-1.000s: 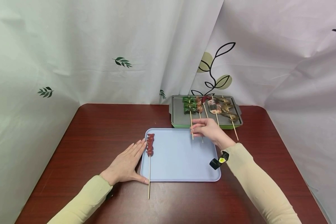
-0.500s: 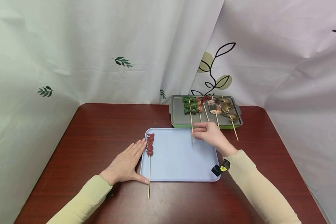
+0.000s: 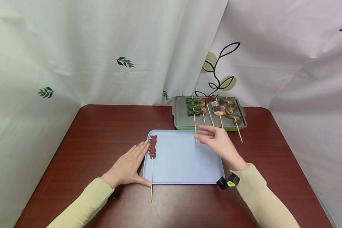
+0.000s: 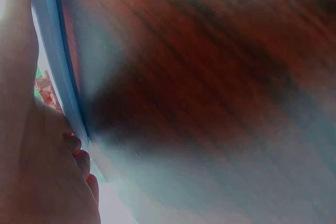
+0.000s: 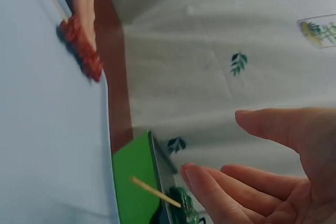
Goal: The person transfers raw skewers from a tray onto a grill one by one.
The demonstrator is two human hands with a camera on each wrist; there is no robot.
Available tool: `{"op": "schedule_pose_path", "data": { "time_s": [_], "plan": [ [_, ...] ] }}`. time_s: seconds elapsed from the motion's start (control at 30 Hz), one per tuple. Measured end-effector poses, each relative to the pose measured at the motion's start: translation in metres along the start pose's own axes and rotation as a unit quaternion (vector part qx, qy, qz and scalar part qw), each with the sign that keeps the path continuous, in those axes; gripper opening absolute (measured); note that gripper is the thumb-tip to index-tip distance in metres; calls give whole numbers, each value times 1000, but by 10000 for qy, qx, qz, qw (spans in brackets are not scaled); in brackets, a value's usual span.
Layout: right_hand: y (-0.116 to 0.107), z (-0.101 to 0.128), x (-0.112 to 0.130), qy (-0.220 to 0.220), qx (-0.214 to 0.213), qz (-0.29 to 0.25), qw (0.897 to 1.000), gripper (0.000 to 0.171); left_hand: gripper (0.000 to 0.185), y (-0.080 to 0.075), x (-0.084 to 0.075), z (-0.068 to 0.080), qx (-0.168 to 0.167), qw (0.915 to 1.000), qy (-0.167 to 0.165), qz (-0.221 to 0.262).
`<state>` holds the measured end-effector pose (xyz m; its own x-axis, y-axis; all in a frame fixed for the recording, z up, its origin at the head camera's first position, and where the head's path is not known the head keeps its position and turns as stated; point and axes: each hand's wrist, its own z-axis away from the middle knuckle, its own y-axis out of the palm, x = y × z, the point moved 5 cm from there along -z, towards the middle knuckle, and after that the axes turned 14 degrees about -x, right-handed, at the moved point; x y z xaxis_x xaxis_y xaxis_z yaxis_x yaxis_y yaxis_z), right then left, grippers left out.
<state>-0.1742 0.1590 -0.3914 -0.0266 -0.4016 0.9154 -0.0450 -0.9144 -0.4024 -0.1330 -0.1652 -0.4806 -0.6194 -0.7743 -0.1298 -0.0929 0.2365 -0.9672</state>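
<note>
My left hand (image 3: 128, 166) lies with straight fingers along the left rim of the pale blue tray (image 3: 185, 158), thumb at its front edge. Beside those fingers a skewer of dark red pieces (image 3: 152, 147) lies on the tray, its stick passing over the front rim. My right hand (image 3: 216, 141) hovers over the tray's back right part. In the right wrist view its thumb (image 5: 268, 124) and fingers stand apart, with nothing between them. Near these fingertips, the stick of a green pepper skewer (image 3: 193, 107) reaches forward from the grill pan (image 3: 180, 118).
The grey-topped, green-sided pan also holds a skewer of brownish pieces (image 3: 203, 106), a dark red curled one (image 3: 209, 100), a fish-slice skewer (image 3: 218, 108) and a brown mushroom-like one (image 3: 231, 110). Several sticks overhang its front. White curtains (image 3: 125, 34) enclose the dark wooden table (image 3: 108, 126).
My right hand has let go of the green pepper skewer's stick and drawn slightly back to the right, thumb and fingers spreading. The left hand and tray have stayed in place.
</note>
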Motion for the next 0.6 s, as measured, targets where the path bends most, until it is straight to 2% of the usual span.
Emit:
{"op": "schedule_pose_path", "data": {
  "time_s": [0.27, 0.6],
  "plan": [
    [25, 21, -5, 9, 208, -350, 9992, 51, 145, -2, -1, -1, 3, 10000, -10, 19],
    [51, 34, -10, 144, 406, -546, 9976, 47, 145, -1, -1, 0, 5, 10000, -15, 30]
  ]
}}
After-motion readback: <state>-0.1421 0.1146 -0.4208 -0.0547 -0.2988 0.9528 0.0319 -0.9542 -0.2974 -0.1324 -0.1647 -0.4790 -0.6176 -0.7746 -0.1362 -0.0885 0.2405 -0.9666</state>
